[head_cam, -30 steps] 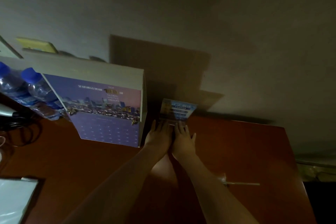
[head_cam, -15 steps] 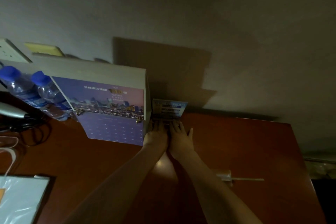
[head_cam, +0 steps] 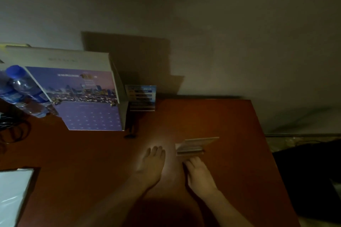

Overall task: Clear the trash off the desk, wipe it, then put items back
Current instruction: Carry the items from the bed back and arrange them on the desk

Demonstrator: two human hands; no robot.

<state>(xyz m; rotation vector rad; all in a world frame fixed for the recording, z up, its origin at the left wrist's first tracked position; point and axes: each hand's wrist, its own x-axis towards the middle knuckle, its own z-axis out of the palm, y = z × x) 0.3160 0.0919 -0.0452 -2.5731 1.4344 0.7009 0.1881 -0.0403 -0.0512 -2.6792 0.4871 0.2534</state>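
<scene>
Head view. Dim light throughout. The red-brown desk [head_cam: 230, 120] fills the lower frame. At 10 o'clock stands a large printed box [head_cam: 86, 97] with a water bottle [head_cam: 22, 90] leaning at its left; a small blue sign card [head_cam: 142, 97] stands just beside the box's right face, against the wall. The left hand [head_cam: 152, 164] lies near centre with fingers straight and close together, pointing to 12 o'clock, holding nothing. The right hand [head_cam: 200, 173] sits at 5 o'clock from centre, its fingers bent; whether they touch the small acrylic stand [head_cam: 195, 146] cannot be told. That stand lies at 12 o'clock from the right fingertips, just beside them, its long axis running 9 to 3 o'clock, slightly raised to the right. The right hand is clearly the nearer; the left lies apart at the stand's 8 o'clock. Judged step: replacing items.
</scene>
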